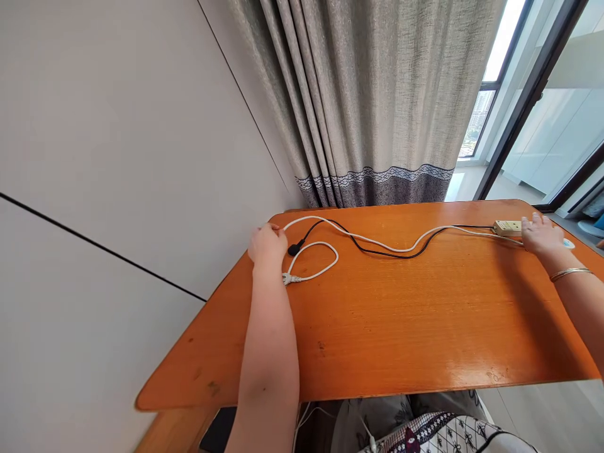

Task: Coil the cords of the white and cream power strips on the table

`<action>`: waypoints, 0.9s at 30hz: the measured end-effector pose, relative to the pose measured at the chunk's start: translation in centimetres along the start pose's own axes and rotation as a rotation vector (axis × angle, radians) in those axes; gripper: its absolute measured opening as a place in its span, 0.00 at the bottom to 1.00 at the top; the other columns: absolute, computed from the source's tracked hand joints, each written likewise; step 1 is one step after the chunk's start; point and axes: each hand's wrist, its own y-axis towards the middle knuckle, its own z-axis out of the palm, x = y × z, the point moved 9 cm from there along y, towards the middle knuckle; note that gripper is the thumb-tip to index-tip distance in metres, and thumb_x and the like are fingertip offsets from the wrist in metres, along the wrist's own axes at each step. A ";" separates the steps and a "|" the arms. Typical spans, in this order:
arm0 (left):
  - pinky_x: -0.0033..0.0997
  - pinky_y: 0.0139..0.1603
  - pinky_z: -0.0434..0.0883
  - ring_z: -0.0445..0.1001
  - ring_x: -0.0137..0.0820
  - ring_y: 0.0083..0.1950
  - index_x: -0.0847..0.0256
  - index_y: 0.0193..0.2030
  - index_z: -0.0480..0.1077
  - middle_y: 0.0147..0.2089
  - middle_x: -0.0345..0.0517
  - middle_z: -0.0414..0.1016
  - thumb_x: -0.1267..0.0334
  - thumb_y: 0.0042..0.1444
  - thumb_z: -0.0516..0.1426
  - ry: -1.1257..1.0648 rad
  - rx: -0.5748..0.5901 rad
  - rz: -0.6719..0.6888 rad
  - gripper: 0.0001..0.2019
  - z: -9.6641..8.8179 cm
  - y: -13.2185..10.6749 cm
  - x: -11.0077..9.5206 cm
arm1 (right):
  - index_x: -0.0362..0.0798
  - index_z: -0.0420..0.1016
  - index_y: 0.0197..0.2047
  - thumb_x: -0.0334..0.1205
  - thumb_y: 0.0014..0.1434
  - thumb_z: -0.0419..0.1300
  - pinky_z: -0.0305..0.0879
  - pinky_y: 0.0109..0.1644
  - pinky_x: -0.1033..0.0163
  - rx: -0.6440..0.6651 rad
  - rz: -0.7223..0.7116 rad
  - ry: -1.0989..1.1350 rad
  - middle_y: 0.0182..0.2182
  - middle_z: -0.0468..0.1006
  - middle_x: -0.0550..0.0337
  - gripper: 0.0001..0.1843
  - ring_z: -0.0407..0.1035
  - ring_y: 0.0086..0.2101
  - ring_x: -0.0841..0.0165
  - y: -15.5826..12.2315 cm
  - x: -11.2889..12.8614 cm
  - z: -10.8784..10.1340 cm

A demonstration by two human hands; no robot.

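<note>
At the left end of the orange wooden table (415,308), my left hand (268,244) is closed in a pinch at the white cable (372,241). Just right of that wrist lie a white two-pin plug (292,279) on a loop of cable and a black plug (294,249). A black cord (391,256) runs beside the white cable towards the right. There my right hand (542,234) lies with fingers stretched out over the end of a cream power strip (508,228). A white rounded object (569,243) shows partly from under this hand; its kind is hidden.
A pale panelled wall (117,126) borders the table's left side. Grey curtains (377,94) hang behind the far edge, with a dark-framed glass door (523,100) at the right. Below the near edge are patterned clothing (438,434) and thin white cords (306,415).
</note>
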 end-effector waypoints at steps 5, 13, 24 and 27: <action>0.63 0.61 0.61 0.66 0.60 0.62 0.60 0.46 0.68 0.56 0.65 0.66 0.66 0.53 0.60 0.150 -0.030 0.234 0.13 0.3 -2.4 -5.3 | 0.38 0.68 0.64 0.37 0.64 0.52 0.60 0.62 0.44 -0.002 -0.305 0.089 0.63 0.67 0.35 0.27 0.61 0.62 0.48 -2.3 11.3 -2.8; 0.44 0.69 0.61 0.65 0.44 0.67 0.59 0.53 0.68 0.64 0.56 0.67 0.60 0.60 0.58 0.000 0.525 0.756 0.15 7.9 -11.1 -14.6 | 0.41 0.74 0.60 0.41 0.65 0.56 0.63 0.64 0.47 0.069 -0.665 0.305 0.59 0.73 0.42 0.23 0.67 0.58 0.52 -7.7 27.2 -4.7; 0.49 0.71 0.60 0.60 0.45 0.73 0.61 0.60 0.69 0.71 0.59 0.61 0.53 0.65 0.54 0.246 0.880 0.895 0.21 16.4 -18.8 -12.4 | 0.46 0.71 0.63 0.48 0.68 0.57 0.61 0.62 0.51 0.257 -0.737 0.302 0.55 0.75 0.45 0.24 0.69 0.55 0.54 -11.2 33.6 -0.5; 0.48 0.68 0.64 0.64 0.43 0.70 0.62 0.55 0.73 0.68 0.57 0.67 0.55 0.68 0.49 0.271 0.895 0.907 0.18 17.0 -18.9 -12.0 | 0.46 0.73 0.60 0.44 0.68 0.57 0.63 0.59 0.54 0.238 -0.703 0.328 0.50 0.76 0.45 0.21 0.71 0.52 0.57 -11.2 33.4 0.1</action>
